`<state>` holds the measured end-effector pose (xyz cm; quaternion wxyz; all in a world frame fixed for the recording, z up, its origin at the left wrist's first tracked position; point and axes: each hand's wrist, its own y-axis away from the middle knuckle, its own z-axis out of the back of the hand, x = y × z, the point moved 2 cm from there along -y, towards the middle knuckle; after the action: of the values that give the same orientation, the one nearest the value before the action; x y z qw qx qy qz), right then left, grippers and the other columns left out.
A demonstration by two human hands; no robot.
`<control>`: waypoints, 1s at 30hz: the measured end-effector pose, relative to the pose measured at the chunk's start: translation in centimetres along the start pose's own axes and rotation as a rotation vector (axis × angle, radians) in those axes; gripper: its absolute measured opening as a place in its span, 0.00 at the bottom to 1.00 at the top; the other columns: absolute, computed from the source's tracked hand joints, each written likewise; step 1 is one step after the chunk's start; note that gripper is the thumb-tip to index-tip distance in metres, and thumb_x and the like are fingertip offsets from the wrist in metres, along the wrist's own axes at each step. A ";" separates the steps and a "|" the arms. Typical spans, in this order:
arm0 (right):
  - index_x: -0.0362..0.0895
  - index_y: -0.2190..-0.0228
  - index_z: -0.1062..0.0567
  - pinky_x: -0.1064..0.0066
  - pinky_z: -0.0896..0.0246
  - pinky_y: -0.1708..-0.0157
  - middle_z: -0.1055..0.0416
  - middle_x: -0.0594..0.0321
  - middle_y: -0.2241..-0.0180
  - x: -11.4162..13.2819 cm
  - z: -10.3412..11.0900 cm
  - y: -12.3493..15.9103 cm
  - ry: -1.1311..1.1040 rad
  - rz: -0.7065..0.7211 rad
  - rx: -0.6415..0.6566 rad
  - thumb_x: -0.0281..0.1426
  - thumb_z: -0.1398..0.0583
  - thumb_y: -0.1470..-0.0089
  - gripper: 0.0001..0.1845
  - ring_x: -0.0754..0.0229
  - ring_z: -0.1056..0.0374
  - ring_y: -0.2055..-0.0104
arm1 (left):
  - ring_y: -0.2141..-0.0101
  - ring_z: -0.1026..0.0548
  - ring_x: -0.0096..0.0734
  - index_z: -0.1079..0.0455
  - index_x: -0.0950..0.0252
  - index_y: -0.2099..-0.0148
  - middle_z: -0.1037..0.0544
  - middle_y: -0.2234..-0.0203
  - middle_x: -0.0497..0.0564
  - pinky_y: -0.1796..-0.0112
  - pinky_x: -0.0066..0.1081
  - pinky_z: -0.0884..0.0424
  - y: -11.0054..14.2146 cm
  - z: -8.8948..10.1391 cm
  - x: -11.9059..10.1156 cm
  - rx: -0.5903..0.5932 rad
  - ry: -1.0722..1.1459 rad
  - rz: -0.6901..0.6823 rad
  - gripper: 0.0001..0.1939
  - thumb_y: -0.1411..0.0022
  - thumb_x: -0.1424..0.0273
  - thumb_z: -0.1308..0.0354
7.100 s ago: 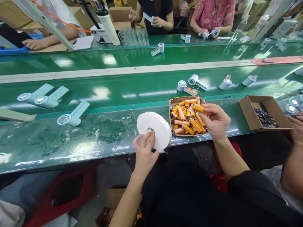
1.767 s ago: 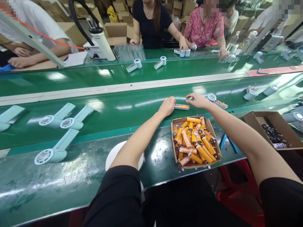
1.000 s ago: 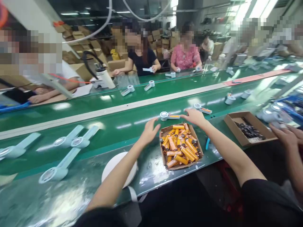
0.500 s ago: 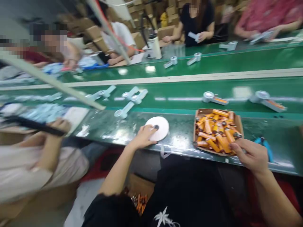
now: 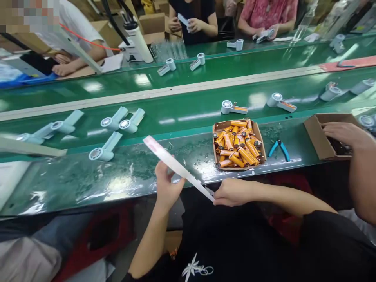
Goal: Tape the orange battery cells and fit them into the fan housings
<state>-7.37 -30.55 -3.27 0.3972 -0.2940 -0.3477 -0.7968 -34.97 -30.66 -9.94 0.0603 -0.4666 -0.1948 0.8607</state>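
A flat white roll of tape (image 5: 176,164), seen almost edge-on, is tilted above the near edge of the green bench. My left hand (image 5: 169,182) grips it from below, its thumb on the near side and the fingers partly hidden behind. At the roll's lower right end, my right hand (image 5: 230,192) is closed in a pinch on a small pale strip (image 5: 209,190) by the rim. Just beyond my right hand, a cardboard tray of orange-wrapped battery cells (image 5: 239,145) sits on the bench.
Blue-handled pliers (image 5: 279,150) lie right of the tray. Another person's hand (image 5: 342,135) reaches into a brown box (image 5: 314,137). Pale blue handheld fan bodies (image 5: 105,147) lie along the green belt (image 5: 176,111). Co-workers sit across the line.
My left hand has lifted the roll off the bench and turned it edge-on. My right hand has moved left from the battery tray to the roll. The view has swung right.
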 end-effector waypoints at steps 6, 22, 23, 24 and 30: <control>0.44 0.54 0.16 0.68 0.38 0.63 0.17 0.57 0.61 -2.6 5.5 2.7 0.284 -0.241 -0.416 0.44 0.39 0.27 0.17 0.55 0.23 0.62 | 0.28 0.40 0.58 0.35 0.52 0.28 0.36 0.32 0.62 0.48 0.44 0.16 1.1 -0.9 2.2 -0.032 0.047 0.096 0.42 0.41 0.63 0.25; 0.46 0.50 0.21 0.59 0.20 0.46 0.17 0.56 0.52 -5.9 9.1 6.5 -0.278 0.001 -1.141 0.38 0.29 0.41 0.20 0.52 0.19 0.48 | 0.35 0.34 0.58 0.37 0.56 0.27 0.25 0.42 0.61 0.37 0.59 0.32 0.8 -2.5 -1.8 0.028 -0.327 -0.367 0.37 0.35 0.69 0.32; 0.46 0.49 0.21 0.60 0.20 0.45 0.17 0.56 0.52 -5.5 8.5 6.6 -0.320 0.066 -1.165 0.38 0.28 0.42 0.21 0.53 0.19 0.48 | 0.35 0.34 0.58 0.36 0.56 0.28 0.25 0.43 0.60 0.37 0.59 0.33 0.8 -2.5 -2.1 0.030 -0.336 -0.384 0.36 0.35 0.70 0.32; 0.47 0.49 0.21 0.60 0.20 0.45 0.16 0.57 0.52 -5.1 8.0 6.6 -0.364 0.120 -1.168 0.37 0.26 0.43 0.22 0.53 0.18 0.48 | 0.35 0.34 0.58 0.36 0.57 0.29 0.25 0.43 0.60 0.36 0.58 0.33 0.7 -2.6 -2.4 0.035 -0.343 -0.398 0.35 0.35 0.70 0.32; 0.47 0.54 0.15 0.59 0.20 0.41 0.16 0.57 0.48 -4.1 6.4 5.3 -0.349 0.195 -1.108 0.35 0.30 0.37 0.10 0.51 0.19 0.44 | 0.35 0.36 0.58 0.33 0.58 0.32 0.24 0.43 0.61 0.35 0.58 0.36 0.5 -4.1 -3.9 0.120 -0.349 -0.401 0.33 0.37 0.73 0.32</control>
<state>0.44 -26.10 -0.90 0.1928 -0.6151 0.0891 -0.7593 -29.37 -31.13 -9.09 0.2228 -0.2586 -0.2395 0.9089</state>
